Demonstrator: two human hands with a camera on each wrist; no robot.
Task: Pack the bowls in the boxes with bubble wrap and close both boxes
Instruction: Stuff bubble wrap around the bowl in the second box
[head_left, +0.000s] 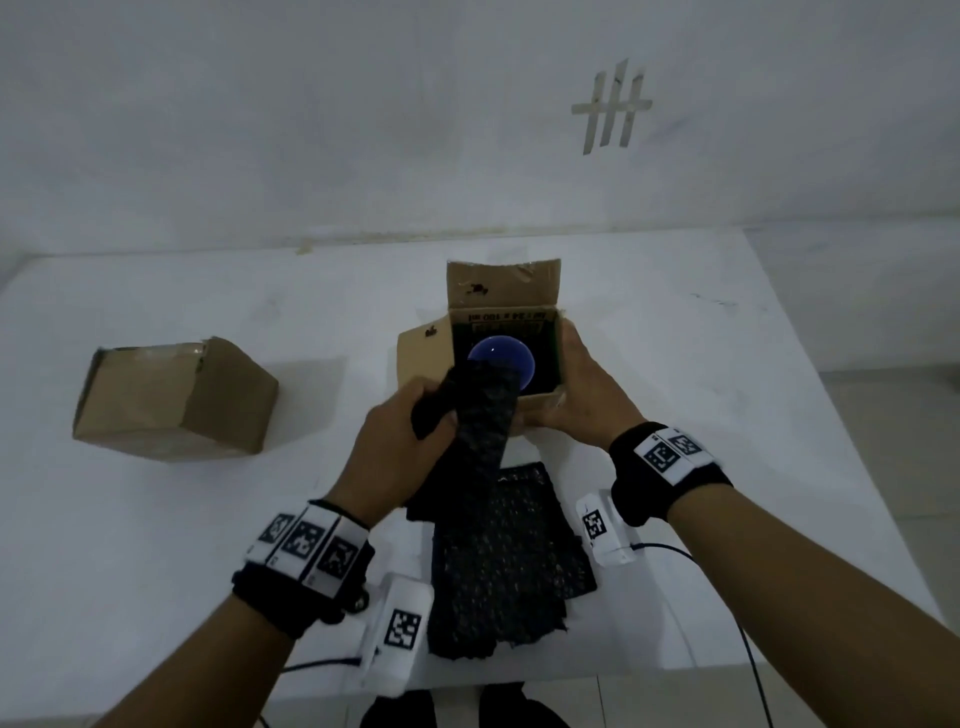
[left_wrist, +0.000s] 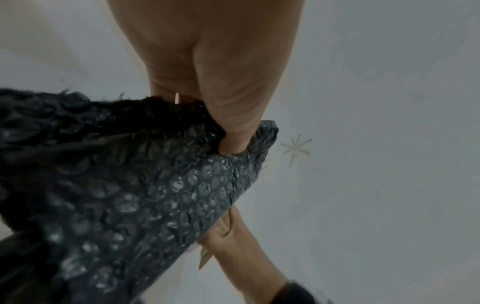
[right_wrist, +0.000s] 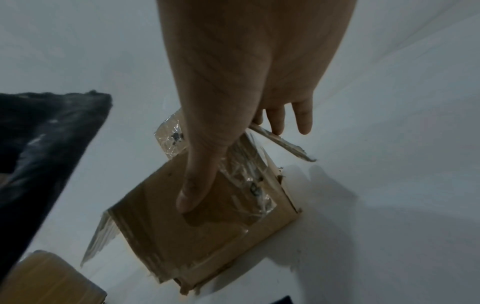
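Note:
An open cardboard box (head_left: 504, 288) stands in the middle of the white table, flaps up, with a blue bowl (head_left: 506, 356) inside. My left hand (head_left: 410, 431) grips a strip of black bubble wrap (head_left: 483, 431) and holds its top end over the near rim, partly covering the bowl. The left wrist view shows the left hand (left_wrist: 233, 123) pinching the bubble wrap (left_wrist: 130, 185). My right hand (head_left: 576, 389) clasps the box's near right corner. In the right wrist view the thumb of my right hand (right_wrist: 246, 92) lies on the box (right_wrist: 207, 236).
A second cardboard box (head_left: 176, 400) lies at the left of the table (head_left: 727, 389), flaps folded over. More black bubble wrap sheets (head_left: 509, 561) lie near the table's front edge between my wrists. A white wall stands behind the table.

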